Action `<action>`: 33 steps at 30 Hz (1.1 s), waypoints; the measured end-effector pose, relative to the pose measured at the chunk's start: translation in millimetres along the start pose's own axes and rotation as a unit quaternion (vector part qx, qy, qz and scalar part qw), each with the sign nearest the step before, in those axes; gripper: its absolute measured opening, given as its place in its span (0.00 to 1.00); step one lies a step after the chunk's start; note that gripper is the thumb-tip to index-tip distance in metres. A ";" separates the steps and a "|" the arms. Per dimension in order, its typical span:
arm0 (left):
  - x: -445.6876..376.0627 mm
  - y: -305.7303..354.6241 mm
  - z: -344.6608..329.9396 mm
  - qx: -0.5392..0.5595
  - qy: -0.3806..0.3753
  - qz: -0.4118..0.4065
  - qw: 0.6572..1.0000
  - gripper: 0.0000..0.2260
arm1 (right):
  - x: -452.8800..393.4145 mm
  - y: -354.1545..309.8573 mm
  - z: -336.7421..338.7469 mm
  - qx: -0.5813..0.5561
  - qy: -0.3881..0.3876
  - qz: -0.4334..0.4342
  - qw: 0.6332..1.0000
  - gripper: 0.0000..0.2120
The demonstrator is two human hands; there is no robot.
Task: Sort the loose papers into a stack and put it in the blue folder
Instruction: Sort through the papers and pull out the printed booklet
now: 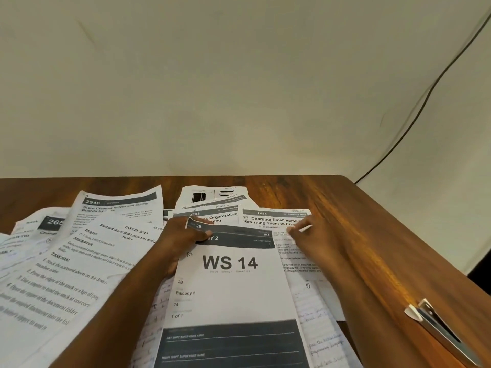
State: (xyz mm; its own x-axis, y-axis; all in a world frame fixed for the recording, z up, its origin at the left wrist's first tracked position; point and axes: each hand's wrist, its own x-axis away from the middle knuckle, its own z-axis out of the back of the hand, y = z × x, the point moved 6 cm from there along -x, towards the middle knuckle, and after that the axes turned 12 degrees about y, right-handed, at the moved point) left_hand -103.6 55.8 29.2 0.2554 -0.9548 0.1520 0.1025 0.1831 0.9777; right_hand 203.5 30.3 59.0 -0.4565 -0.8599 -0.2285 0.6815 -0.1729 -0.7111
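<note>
- white loose papers (pixel 87 251) lie scattered on the bench (pixel 332 208); no stack yet, no blue folder visible.
- left hand (pixel 183 235) pinches the ws 14 sheet (pixel 231 282); right hand (pixel 310 235) pinches a neighbouring sheet (pixel 276 221).

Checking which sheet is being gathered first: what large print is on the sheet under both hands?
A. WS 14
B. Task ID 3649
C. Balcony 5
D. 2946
A: the sheet between the left hand and right hand reads "WS 14" in large print.
</note>
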 end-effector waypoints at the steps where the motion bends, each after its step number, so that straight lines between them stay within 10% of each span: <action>1: 0.4 0.7 -0.6 -0.013 0.001 -0.007 1.000 0.13 | -5.6 9.4 6.3 0.062 0.027 0.000 0.998 0.12; 6: 1.7 5.7 -2.4 -0.063 0.007 -0.049 0.997 0.10 | -26.4 46.9 7.1 0.205 0.059 -0.022 0.977 0.34; 20: -7.4 -3.2 -0.6 -0.040 0.008 -0.028 0.999 0.11 | -17.5 37.4 16.0 0.003 0.083 -0.060 0.995 0.07; 33: 1.8 2.9 1.1 -0.007 -0.021 -0.014 1.000 0.11 | -35.8 46.5 46.4 -0.266 0.185 -0.096 0.941 0.06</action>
State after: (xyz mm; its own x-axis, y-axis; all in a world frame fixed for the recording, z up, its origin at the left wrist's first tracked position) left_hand -103.8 54.3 32.5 0.2122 -0.9684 0.1312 0.1217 0.1594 0.9797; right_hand 278.0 30.8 65.0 -0.7769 -0.5946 -0.2073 0.2282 0.0410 -0.9728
